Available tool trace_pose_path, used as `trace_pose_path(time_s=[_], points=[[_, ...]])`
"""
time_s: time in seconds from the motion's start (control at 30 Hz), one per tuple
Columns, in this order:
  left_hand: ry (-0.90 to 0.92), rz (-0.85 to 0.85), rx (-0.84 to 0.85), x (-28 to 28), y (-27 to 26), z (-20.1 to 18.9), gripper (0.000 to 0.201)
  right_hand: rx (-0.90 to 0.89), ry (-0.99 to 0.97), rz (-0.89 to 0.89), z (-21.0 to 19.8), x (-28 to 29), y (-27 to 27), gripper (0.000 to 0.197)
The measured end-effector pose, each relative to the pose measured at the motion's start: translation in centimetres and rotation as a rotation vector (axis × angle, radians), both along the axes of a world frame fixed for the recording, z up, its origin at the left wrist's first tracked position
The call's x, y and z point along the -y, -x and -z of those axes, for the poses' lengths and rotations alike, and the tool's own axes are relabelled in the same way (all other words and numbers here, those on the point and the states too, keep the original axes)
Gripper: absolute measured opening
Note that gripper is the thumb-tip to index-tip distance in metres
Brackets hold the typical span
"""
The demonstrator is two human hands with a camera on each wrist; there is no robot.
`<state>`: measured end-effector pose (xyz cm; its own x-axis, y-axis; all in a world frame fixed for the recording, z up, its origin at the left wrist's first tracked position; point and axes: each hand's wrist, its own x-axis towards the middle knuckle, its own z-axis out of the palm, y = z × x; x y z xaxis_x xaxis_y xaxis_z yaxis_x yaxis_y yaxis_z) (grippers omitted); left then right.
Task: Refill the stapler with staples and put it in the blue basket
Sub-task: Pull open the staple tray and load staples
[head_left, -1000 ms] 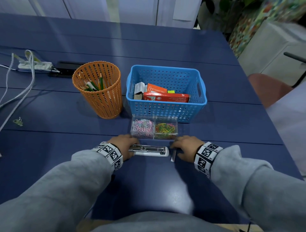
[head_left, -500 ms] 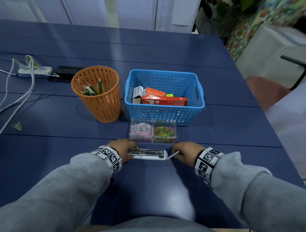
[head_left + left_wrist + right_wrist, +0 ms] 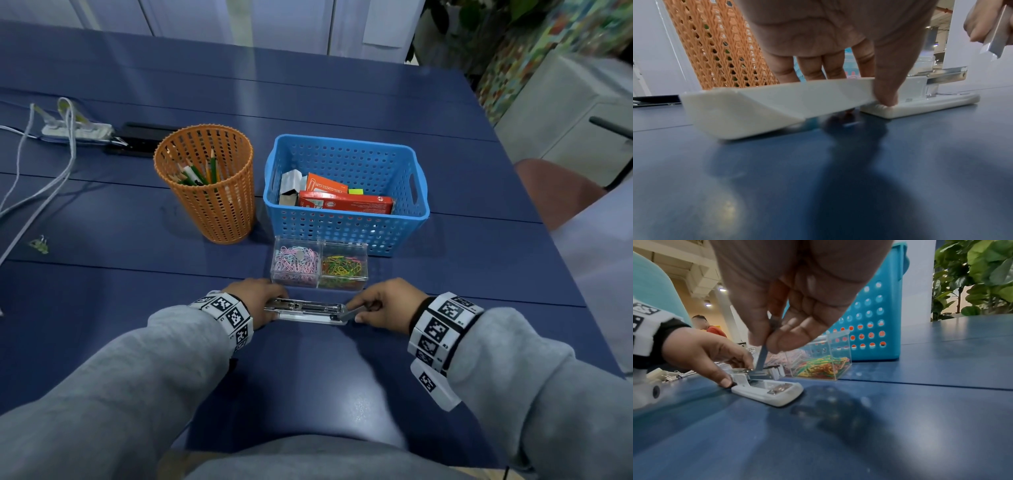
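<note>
The blue basket (image 3: 346, 224) stands toward the middle of the blue table (image 3: 102, 308) and holds a red box (image 3: 346, 205), an orange box (image 3: 325, 186) and a small grey box (image 3: 290, 183). To its left an orange mesh cup (image 3: 209, 205) holds pencils (image 3: 205, 173). Just against the basket's near wall sits a clear two-part case (image 3: 320, 263), with pastel paper clips (image 3: 295, 262) in the left half and bright coloured ones (image 3: 342, 266) in the right.

The white stapler (image 3: 308, 310) lies opened out flat near the table's near edge, just in front of the case. Bare tabletop runs wide to its left and right. At the far left edge lie a white power strip (image 3: 77, 129) and cables (image 3: 44, 178).

The left hand (image 3: 262, 301) holds the stapler's left end, thumb on the near side and fingers (image 3: 812, 66) curled over the far side. The right hand (image 3: 385, 303) pinches a strip of staples (image 3: 762, 356) between thumb and fingers, tilted, its lower end at the stapler's metal channel (image 3: 760, 375).
</note>
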<state>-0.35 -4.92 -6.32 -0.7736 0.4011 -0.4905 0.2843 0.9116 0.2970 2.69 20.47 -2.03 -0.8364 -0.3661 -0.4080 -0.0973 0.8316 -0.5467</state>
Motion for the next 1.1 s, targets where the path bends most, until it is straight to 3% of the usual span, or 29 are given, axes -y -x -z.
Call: trace_pose_path(time_s=[0.83,1.1], points=[[-0.027,-0.020,0.007,0.2,-0.5,0.5,0.030,-0.027,0.145,0.257,3.1,4.3,0.0,0.020],[-0.010,-0.017,0.011,0.1,-0.5,0.4,0.031,-0.049,0.048,0.124,3.4,4.2,-0.2,0.023]])
